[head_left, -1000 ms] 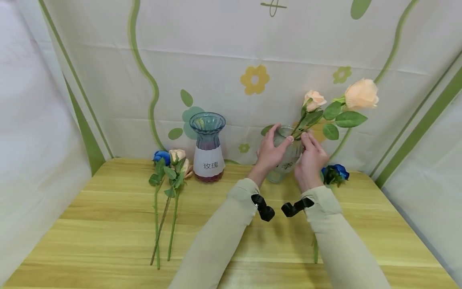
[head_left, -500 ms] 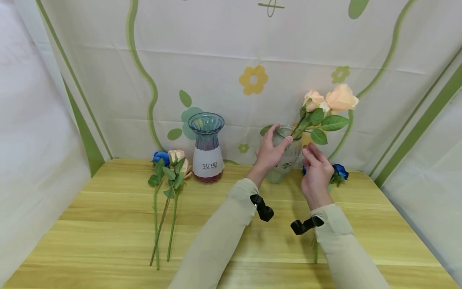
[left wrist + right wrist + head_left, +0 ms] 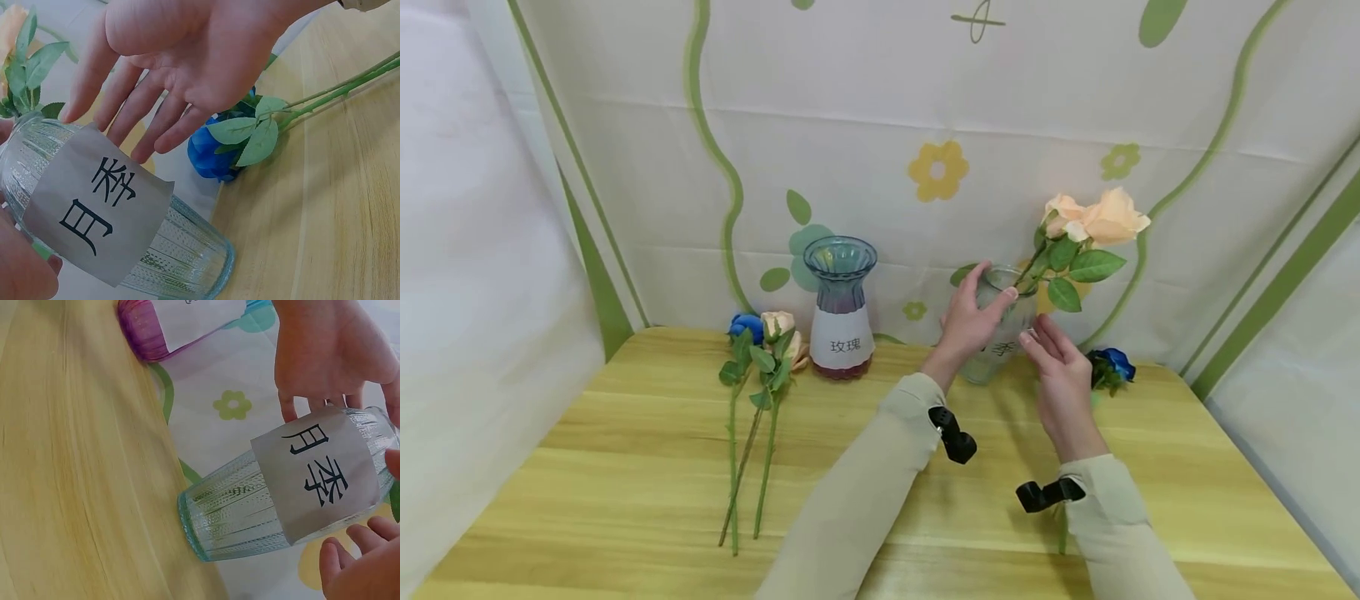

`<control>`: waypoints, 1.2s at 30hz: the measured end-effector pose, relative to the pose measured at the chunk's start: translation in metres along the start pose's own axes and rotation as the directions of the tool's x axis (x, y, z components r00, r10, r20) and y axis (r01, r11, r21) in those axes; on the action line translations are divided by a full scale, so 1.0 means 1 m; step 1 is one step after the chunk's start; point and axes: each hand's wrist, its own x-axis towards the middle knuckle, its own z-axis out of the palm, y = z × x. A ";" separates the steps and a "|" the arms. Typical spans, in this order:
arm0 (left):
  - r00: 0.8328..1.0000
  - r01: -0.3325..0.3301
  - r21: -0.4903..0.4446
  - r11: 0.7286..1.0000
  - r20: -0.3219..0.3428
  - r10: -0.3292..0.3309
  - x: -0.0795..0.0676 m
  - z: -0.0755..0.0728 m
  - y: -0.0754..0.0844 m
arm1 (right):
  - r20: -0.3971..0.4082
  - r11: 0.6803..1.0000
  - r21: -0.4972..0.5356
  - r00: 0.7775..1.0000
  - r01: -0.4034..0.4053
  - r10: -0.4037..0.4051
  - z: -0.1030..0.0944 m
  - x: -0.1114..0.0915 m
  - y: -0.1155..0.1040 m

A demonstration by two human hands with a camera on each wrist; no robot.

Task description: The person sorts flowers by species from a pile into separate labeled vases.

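Note:
My left hand (image 3: pixel 966 329) grips the upper part of a clear ribbed glass vase (image 3: pixel 187 250), thumb near its rim and fingers round the far side. A white paper label (image 3: pixel 100 203) with dark characters is wrapped round the vase. Two peach roses (image 3: pixel 1112 218) stand in its mouth and lean right, their leaves spilling past the rim. Close to the vase's right side is my right hand (image 3: pixel 1067 396), holding nothing, with its fingers extended in the left wrist view. Whether its fingertips touch the glass I cannot tell.
A blue-and-purple vase (image 3: pixel 842 308) with a white label stands further left. Beside it lie blue and peach roses (image 3: pixel 778 325) on long stems. Another blue rose (image 3: pixel 212 150) lies right of my right hand. A patterned curtain (image 3: pixel 850 75) hangs behind the wooden table (image 3: pixel 647 467).
My right hand has let go of the larger peach rose and moved down and right. That rose has settled left against the smaller one. My left hand keeps its hold on the vase.

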 end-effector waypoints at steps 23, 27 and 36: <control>0.993 0.115 -0.049 0.992 -0.006 -0.116 -0.013 -0.011 0.003 | 0.114 0.990 -0.136 0.992 -0.046 0.062 -0.009 -0.002 -0.004; 0.996 0.081 -0.035 0.996 -0.042 -0.082 -0.029 -0.021 -0.003 | 0.117 0.989 -0.140 0.991 -0.048 0.064 -0.010 -0.002 -0.003; 0.983 0.089 -0.082 0.993 -0.156 -0.101 -0.076 -0.062 -0.017 | 0.129 0.995 -0.081 0.990 -0.050 0.060 -0.013 -0.002 0.000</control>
